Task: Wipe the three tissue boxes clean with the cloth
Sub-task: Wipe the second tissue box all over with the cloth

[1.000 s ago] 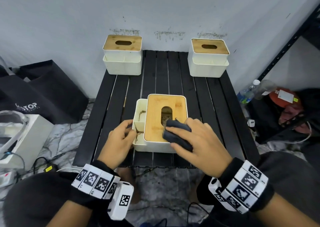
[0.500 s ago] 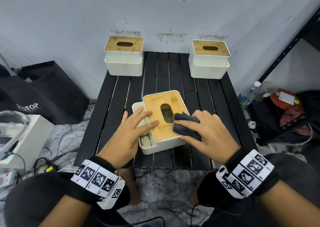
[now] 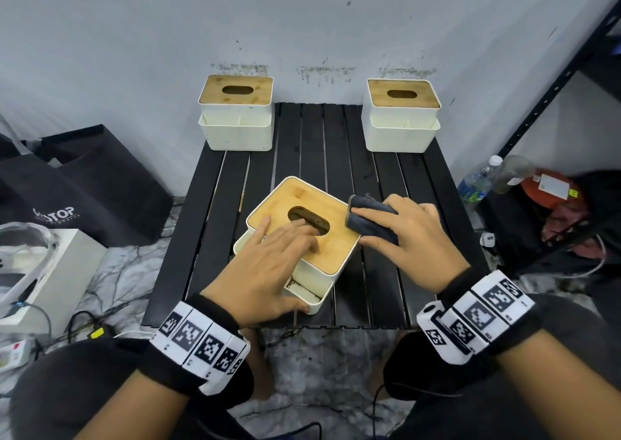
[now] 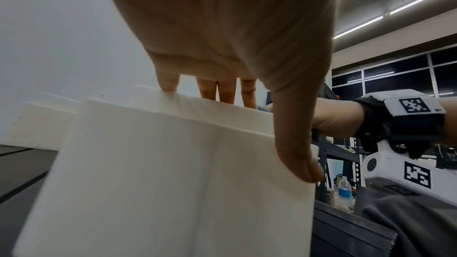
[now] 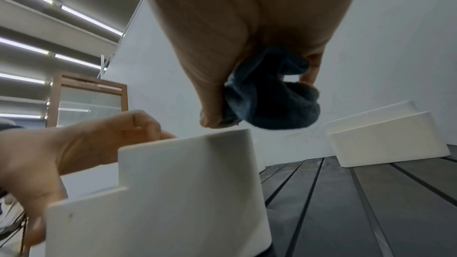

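The near tissue box point(image 3: 304, 193), white with a wooden lid, stands askew at the table's front middle. My left hand point(image 3: 274, 263) lies on its lid with straight fingers, and the thumb presses the front corner of its side compartment. In the left wrist view that hand point(image 4: 235, 46) spans the box's white wall point(image 4: 160, 163). My right hand point(image 3: 408, 238) grips a dark bunched cloth point(image 3: 369, 225) against the box's right edge. The right wrist view shows the cloth point(image 5: 272, 103) just above the box's top corner point(image 5: 173, 183). Two matching boxes stand at the back left point(image 3: 235, 113) and back right point(image 3: 401, 113).
The black slatted table point(image 3: 312, 144) stands against a pale wall. On the floor to the left are a black bag point(image 3: 84, 187) and a white carton point(image 3: 50, 271). Bottles point(image 3: 477, 184) and a black shelf frame point(image 3: 554, 87) are to the right. Cables lie near the front left.
The near box has turned counterclockwise, so its side compartment now faces the front. My left hand moved from the box's side onto the lid. My right hand carried the cloth to the right edge.
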